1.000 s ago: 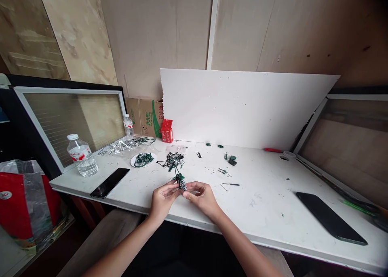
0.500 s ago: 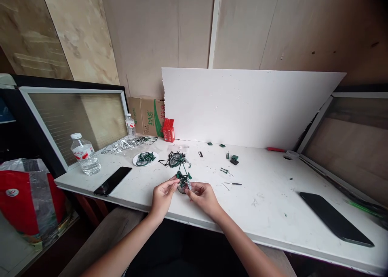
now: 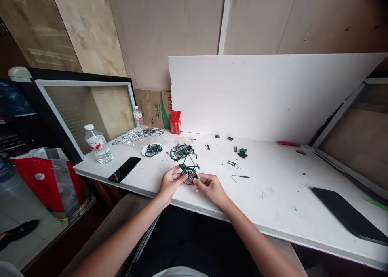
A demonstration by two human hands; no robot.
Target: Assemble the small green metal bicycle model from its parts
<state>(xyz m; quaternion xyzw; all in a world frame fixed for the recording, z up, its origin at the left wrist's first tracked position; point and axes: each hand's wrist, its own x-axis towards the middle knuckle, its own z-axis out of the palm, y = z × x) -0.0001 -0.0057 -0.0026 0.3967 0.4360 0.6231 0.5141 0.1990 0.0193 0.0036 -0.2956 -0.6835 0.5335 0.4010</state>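
Observation:
A small green model bicycle [image 3: 189,168] is held between my two hands near the table's front edge. My left hand [image 3: 171,183] pinches it from the left, by the near spoked wheel and the pedal area. The fingers of my right hand [image 3: 211,189] are closed on the right side of that same wheel. Just beyond lie another spoked wheel [image 3: 177,152] and dark parts; whether that wheel belongs to the held bicycle I cannot tell. A white plate [image 3: 143,153] further left carries more green bicycle parts [image 3: 153,149].
Right of my hands lie a thin black-handled tool [image 3: 244,176], small green parts [image 3: 233,164] and dark blocks [image 3: 242,152]. Phones rest at left [image 3: 125,169] and a black slab at right [image 3: 348,212]. A water bottle [image 3: 98,144], red box [image 3: 175,122] and white board [image 3: 257,95] stand behind.
The view has shifted, so the table sits differently in the picture. The bicycle has turned in my hands, and its near wheel now shows broader. Both hands keep hold of it.

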